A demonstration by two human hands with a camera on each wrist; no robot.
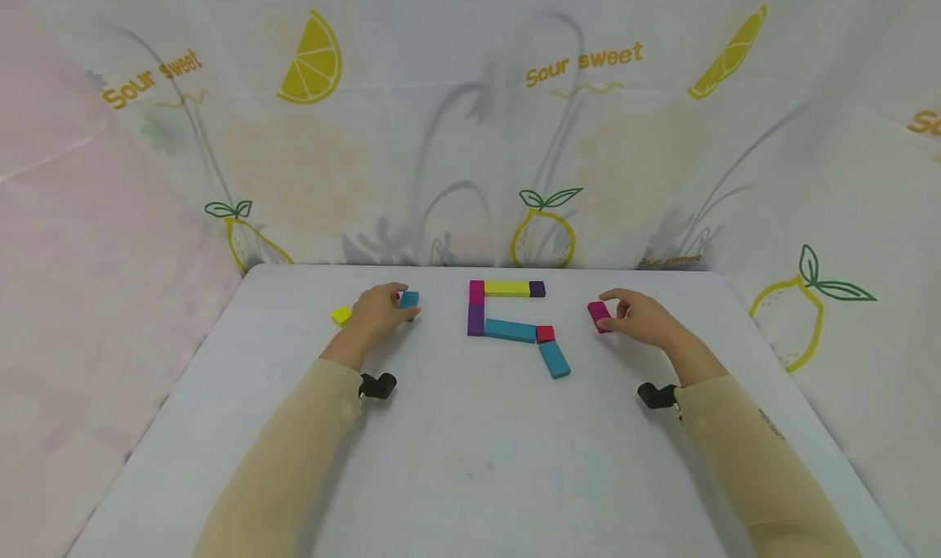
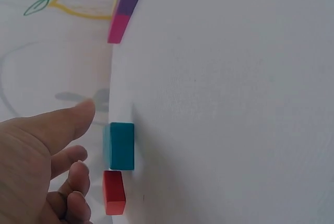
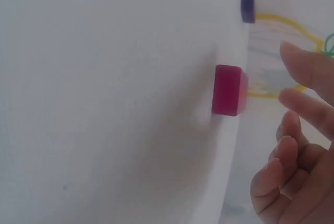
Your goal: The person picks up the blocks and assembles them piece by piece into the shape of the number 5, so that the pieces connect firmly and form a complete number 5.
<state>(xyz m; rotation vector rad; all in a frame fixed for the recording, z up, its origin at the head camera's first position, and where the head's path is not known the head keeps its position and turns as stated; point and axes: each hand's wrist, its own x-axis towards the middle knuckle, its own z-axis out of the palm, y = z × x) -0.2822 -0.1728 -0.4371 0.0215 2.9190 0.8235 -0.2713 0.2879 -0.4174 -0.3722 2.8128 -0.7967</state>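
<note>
The head view looks forward and down from above the forearms (image 1: 290, 452), farthest off, taking in the white table (image 1: 470, 444) across the lower frame and the printed cloth (image 1: 412, 158) across the upper. The left wrist view is close and sideways, cloth at left, left hand (image 2: 31, 166) at lower left; it shares the blue block (image 2: 122, 146), left of centre, with the head view. The right wrist view, also close, faces with cloth at right, right hand (image 3: 313, 161) at lower right, sharing the magenta block (image 3: 227, 90), right of centre, with the head view

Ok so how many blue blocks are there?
3: one blue block by the left hand, a long blue block and a slanted blue block near the middle. Others may be hidden.
</note>
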